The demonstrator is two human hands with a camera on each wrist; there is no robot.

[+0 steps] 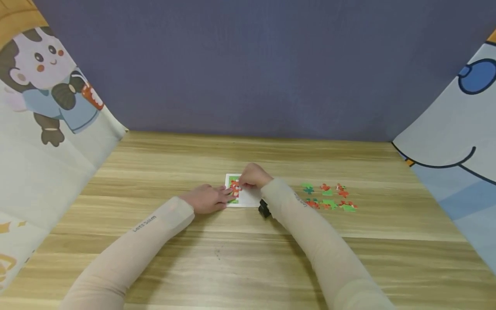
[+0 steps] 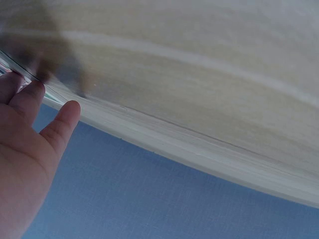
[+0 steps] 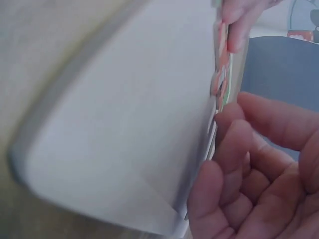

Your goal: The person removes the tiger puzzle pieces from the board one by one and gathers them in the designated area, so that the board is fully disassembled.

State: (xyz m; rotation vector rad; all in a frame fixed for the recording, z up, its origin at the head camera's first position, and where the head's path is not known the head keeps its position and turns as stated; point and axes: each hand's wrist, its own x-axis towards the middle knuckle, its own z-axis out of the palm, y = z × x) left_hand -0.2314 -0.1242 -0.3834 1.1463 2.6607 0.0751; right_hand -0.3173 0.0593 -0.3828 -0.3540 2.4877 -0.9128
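Observation:
A white puzzle tray [image 1: 248, 200] lies flat on the table, with joined pieces [image 1: 234, 187] showing a red-orange figure on green along its left side. My left hand [image 1: 207, 199] rests at the tray's left edge, fingers extended over the pieces; part of that hand [image 2: 30, 134] fills the left wrist view's lower left. Over the top of the tray is my right hand [image 1: 254, 175], its fingers curled. The right wrist view shows this hand [image 3: 264, 169] with thumb and forefinger close together at the joined pieces' edge. Whether a piece is between those fingertips is hidden.
Loose red, orange and green puzzle pieces [image 1: 327, 203] lie in two rows right of the tray, beyond my right forearm. A small black object [image 1: 264, 209] is at my right wrist. A dark blue panel [image 1: 255, 69] stands behind the wooden table [image 1: 232, 262], between printed side panels.

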